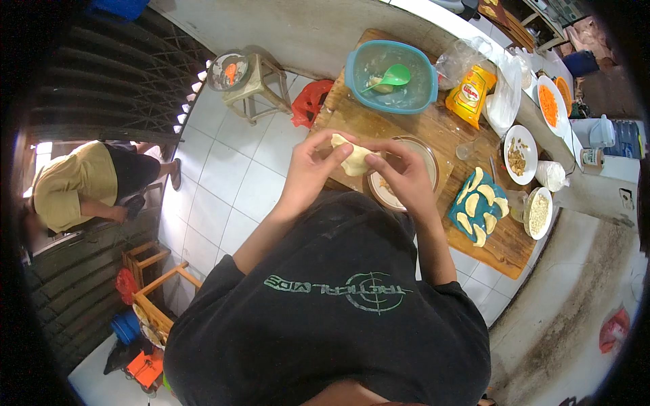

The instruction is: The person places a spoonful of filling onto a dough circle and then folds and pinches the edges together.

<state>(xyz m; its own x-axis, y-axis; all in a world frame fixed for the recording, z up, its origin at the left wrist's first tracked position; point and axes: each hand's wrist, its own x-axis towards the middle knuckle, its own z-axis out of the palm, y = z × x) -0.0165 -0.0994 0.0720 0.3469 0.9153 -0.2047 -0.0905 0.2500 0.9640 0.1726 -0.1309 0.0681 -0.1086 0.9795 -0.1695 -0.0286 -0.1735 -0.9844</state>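
Between both hands, above the wooden table (457,141), I hold a piece of pale yellow dough (357,161). My left hand (319,165) pinches its left end with thumb and fingers. My right hand (403,170) grips the opposite end, thumb on top. Below my right hand sits a round plate (430,158) with a brown rim and some crumbly filling on it, partly hidden by the hand. To the right, several half-moon dough dumplings (471,205) lie on a teal sheet (455,214).
A blue plastic basin (350,76) holds a green spoon (395,75). Nearby are a yellow packet (471,96), a bowl of brown filling (529,147), a bowl of pale chopped food (531,228) and a plate of orange shreds (559,114). A stool (256,89) and a seated person (76,182) are at left.
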